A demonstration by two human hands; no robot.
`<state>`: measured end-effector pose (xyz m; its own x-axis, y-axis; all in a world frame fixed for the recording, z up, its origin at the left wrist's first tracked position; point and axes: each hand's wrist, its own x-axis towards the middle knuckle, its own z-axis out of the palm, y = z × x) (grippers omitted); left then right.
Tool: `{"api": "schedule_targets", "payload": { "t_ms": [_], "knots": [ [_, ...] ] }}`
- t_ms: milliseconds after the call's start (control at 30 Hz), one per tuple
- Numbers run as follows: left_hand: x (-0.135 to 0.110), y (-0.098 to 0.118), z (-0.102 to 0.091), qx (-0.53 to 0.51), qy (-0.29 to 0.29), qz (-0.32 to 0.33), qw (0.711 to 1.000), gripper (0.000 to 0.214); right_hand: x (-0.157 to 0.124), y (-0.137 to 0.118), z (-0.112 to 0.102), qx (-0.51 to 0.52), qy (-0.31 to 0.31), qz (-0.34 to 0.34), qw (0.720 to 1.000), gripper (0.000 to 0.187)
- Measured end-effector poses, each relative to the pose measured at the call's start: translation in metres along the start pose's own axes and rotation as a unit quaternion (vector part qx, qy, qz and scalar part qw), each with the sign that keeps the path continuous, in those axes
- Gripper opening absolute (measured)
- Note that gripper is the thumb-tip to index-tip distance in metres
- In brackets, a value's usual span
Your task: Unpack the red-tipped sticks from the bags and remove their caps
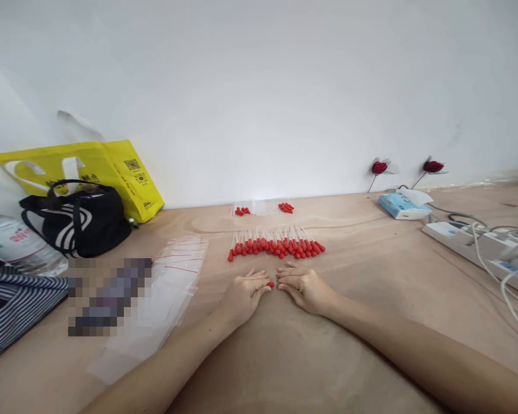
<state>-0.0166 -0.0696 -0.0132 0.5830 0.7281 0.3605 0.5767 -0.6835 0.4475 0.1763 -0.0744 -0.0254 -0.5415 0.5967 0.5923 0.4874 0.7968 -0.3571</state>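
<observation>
My left hand (247, 291) and my right hand (301, 286) lie side by side on the wooden table (285, 356), fingertips nearly meeting. Between the fingertips sits a small red-tipped piece (270, 284), which both hands touch or pinch. Just beyond the hands lies a row of several red-bulbed clear plastic droppers (276, 245). Farther back, two small clear bags (263, 209) with red-bulbed droppers inside lie near the wall.
A stack of clear zip bags (172, 270) lies to the left, beside a black bag (77, 221) and a yellow bag (112, 169). Striped cloth (12, 305) is at the far left. To the right lie a tissue pack (401, 205), power strips (483, 247) with white cables, and two red flowers (380, 167).
</observation>
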Motion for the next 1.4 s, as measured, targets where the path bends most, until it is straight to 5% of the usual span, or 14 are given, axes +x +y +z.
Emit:
{"api": "schedule_targets", "payload": {
  "t_ms": [1400],
  "knots": [
    [-0.0064,-0.0013,-0.0024,0.015,0.018,0.009,1.000,0.024,-0.0057,0.0016,-0.0029,0.019,-0.001,0.002,1.000,0.024]
  ]
}}
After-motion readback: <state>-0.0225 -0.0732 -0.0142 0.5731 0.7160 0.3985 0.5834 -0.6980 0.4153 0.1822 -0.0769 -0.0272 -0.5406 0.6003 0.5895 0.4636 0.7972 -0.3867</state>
